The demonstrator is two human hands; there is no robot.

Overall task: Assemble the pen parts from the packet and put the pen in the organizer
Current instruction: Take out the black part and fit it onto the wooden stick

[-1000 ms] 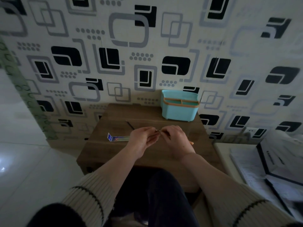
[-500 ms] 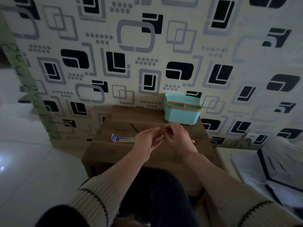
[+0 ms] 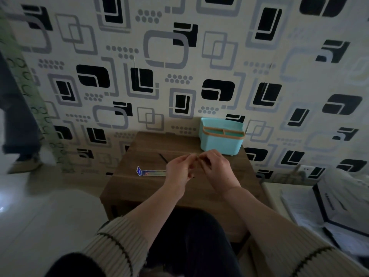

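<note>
My left hand [image 3: 179, 168] and my right hand [image 3: 216, 169] meet fingertip to fingertip above the middle of the small wooden table [image 3: 151, 188]. Both pinch small pen parts that my fingers almost hide. A thin dark pen refill [image 3: 162, 157] lies on the table just left of my left hand. The flat blue packet [image 3: 148, 172] lies beside my left wrist with one end curled up. The turquoise organizer [image 3: 221, 143], with an orange rim and divided compartments, stands at the table's back right, just beyond my right hand.
The table stands against a patterned wall. A low white surface [image 3: 279, 196] with papers and a black-edged box [image 3: 343, 204] is on the right. Pale floor [image 3: 40, 216] lies to the left. My dark-trousered knees [image 3: 191, 242] sit under the table's near edge.
My hands stayed together over the table. The orange end that stuck out to the right of my right hand is no longer visible. The camera tilted, shifting the scene.
</note>
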